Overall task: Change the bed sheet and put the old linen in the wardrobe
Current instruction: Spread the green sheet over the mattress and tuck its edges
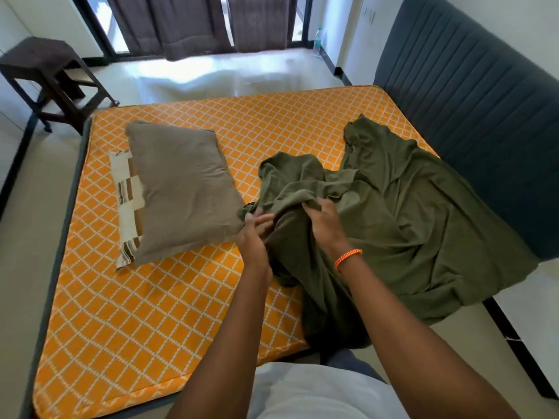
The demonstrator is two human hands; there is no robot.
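Viewpoint: where the camera looks down from the head, a pale shirt front is seen at the bottom edge and both bare forearms are stretched forward over the bed.
Right hand [325, 220]: the fingers are curled into a bunched fold of the olive-green bed sheet [423, 225], which is gripped from above; an orange cord bracelet [348, 257] is worn on the wrist.
Left hand [255, 234]: the sheet's edge is pinched between thumb and curled fingers, just beside the right hand.
Bed sheet: it is crumpled and spread over the right part of the mattress; one part hangs over the near edge towards the floor, another is draped over the right-hand side, and its far end lies against the headboard.
Mattress [127, 313]: an orange cover with a white lattice pattern is left bare over most of its left and far area.
Pillow [181, 192]: a grey-brown pillow is laid on the left half of the mattress, its near corner touching the sheet by the left hand.
Folded cloth [127, 204]: a cream and brown striped cloth is partly covered by the pillow, its left edge showing.
Headboard [472, 122]: a dark grey ribbed panel is set along the right side.
Stool [51, 77]: a dark wooden stool is stood on the floor beyond the far-left corner.
Curtains [196, 22]: brown curtains are hung at the far window.
Bottle [318, 40]: a clear bottle is placed on the floor near the far wall.
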